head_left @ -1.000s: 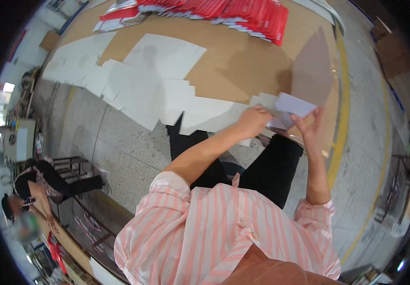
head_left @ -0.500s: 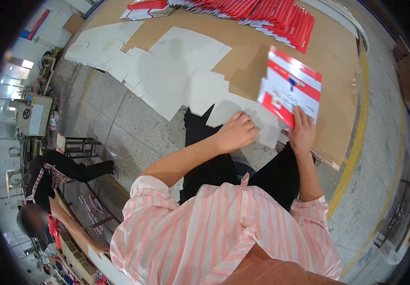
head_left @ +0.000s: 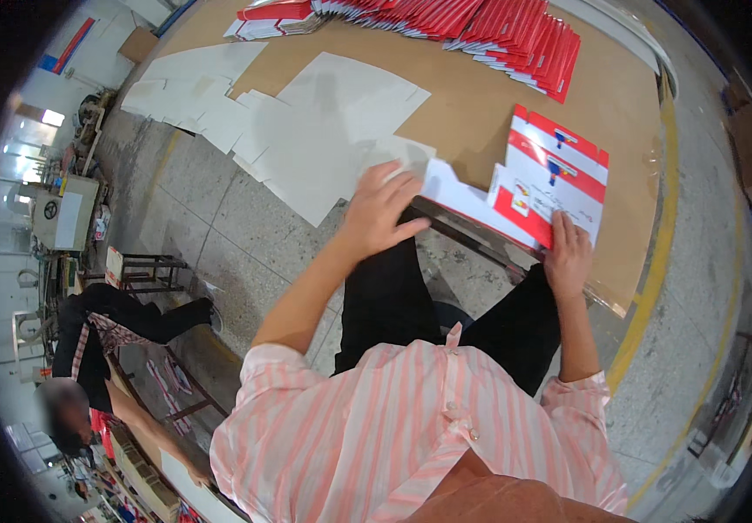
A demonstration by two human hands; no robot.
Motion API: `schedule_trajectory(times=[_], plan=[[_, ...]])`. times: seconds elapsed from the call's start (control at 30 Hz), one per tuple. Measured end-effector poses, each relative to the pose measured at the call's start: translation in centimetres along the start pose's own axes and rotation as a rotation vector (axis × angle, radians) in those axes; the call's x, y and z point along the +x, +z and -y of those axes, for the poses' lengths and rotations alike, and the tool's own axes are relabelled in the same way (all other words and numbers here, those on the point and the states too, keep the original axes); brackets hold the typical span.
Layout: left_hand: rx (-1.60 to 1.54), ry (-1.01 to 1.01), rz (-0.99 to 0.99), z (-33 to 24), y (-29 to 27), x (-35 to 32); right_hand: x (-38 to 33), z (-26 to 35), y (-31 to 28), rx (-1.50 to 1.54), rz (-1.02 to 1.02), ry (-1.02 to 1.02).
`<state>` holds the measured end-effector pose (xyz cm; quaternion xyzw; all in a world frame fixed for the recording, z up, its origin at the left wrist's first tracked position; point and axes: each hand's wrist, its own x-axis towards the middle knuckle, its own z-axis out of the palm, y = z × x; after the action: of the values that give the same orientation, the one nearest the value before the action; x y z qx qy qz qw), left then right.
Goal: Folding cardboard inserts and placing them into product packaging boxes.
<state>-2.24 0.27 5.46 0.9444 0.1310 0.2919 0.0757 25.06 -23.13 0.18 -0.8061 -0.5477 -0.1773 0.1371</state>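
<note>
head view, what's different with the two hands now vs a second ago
The left hand has moved left, away from the right hand, toward the white sheets, fingers spread. The right hand, earlier at a pale piece, is now on a printed red-and-white carton. The red packages at the far side stayed put.

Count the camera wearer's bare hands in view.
2: left hand by the near edge of the white sheets, right hand on the red-and-white printed card. None hidden.
</note>
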Motion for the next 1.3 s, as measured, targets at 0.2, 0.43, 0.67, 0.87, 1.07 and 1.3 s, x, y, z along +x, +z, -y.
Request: schedule_trajectory(times=[0.2, 0.43, 0.67, 0.87, 1.07, 1.3], plan=[[0.082, 0.088, 0.131, 4.1, 0.5, -1.9, -2.3, -3.7, -1.1, -0.033, 0.003, 0.017], [0.276, -0.239, -0.024, 2.9, 5.2, 1.3, -2.6, -3.1, -1.3, 0.007, 0.012, 0.022], [-1.199, -1.323, -0.003, -1.4, 6.2, -0.4, -3.5, -3.4, -1.5, 0.021, -0.037, 0.088], [-1.047, -0.921, -0.421, -0.7, 6.9, 1.2, -3.2, -3.3, -1.8, 0.129, 0.01, 0.06], [-0.562, -0.148, 0.097, -3.5, 4.4, 4.4, -2.1, -3.0, -3.7, 0.072, 0.136, -0.006], [-0.488, 0.096, 0.398, -1.4, 4.2, 5.0, -1.2, -2.4, -4.3, -0.012, 0.241, 0.008]])
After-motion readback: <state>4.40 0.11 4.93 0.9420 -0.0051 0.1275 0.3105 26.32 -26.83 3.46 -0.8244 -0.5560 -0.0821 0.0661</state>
